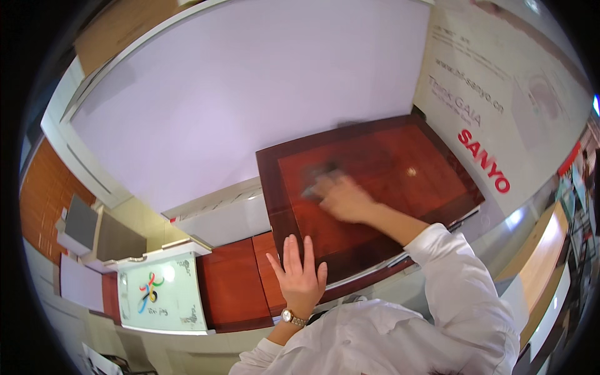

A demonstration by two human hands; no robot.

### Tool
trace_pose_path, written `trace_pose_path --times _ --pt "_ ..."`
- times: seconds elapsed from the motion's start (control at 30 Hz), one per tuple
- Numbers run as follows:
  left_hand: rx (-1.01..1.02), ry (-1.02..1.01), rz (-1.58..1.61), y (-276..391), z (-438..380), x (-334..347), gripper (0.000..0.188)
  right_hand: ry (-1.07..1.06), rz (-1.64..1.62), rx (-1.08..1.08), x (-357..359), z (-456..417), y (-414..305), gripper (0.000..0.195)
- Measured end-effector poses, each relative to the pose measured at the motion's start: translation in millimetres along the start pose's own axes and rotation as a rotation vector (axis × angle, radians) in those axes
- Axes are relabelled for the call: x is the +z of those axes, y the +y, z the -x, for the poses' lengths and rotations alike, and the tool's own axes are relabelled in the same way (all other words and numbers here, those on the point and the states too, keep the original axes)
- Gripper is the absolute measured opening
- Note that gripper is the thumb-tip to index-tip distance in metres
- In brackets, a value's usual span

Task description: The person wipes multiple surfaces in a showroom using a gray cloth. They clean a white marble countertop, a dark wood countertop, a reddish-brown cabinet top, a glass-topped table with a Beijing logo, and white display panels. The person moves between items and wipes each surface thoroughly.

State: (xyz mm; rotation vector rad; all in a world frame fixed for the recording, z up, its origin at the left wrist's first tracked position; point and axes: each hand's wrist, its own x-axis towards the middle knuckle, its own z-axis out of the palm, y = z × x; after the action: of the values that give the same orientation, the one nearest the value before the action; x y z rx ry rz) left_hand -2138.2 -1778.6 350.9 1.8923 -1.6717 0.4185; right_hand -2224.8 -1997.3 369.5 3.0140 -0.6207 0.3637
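My right hand (347,199), blurred, presses a dark grey cloth (315,180) onto the left part of a glossy reddish-brown wooden panel (384,159) with a darker border. The blur hides the cloth's exact outline. At the panel's near left edge, my left hand (300,276) lies with its fingers spread and holds nothing. A wristwatch (291,317) with a metal band sits on my left wrist. White layers show beneath the panel's near edge, above another dark red surface.
Lower red-brown panels (232,286) lie to the left, beside a glass-topped piece (159,295) with a multicoloured figure. A large white board (262,79) stands behind. A printed SANYO board (492,103) rises at the right. A light wood counter (539,248) is at the lower right.
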Motion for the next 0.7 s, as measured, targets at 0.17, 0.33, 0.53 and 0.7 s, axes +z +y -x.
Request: trace_pose_path --times 0.17,0.33,0.53,0.7 --pt "0.015 0.215 0.045 -6.9 8.1 10.1 0.056 0.084 -0.029 -0.412 24.2 6.0 -45.9 0.04" --pt "-0.003 0.152 0.002 -3.2 6.5 7.1 0.055 0.034 0.218 0.166 2.1 21.6 75.7 0.044" --pt "-0.129 0.124 0.088 -12.4 11.0 2.6 0.056 -0.011 0.173 1.16 -7.8 154.7 249.3 0.05" --pt "-0.18 0.104 0.254 -7.8 6.4 6.4 0.06 -0.007 0.163 0.96 -6.0 177.0 230.4 0.046"
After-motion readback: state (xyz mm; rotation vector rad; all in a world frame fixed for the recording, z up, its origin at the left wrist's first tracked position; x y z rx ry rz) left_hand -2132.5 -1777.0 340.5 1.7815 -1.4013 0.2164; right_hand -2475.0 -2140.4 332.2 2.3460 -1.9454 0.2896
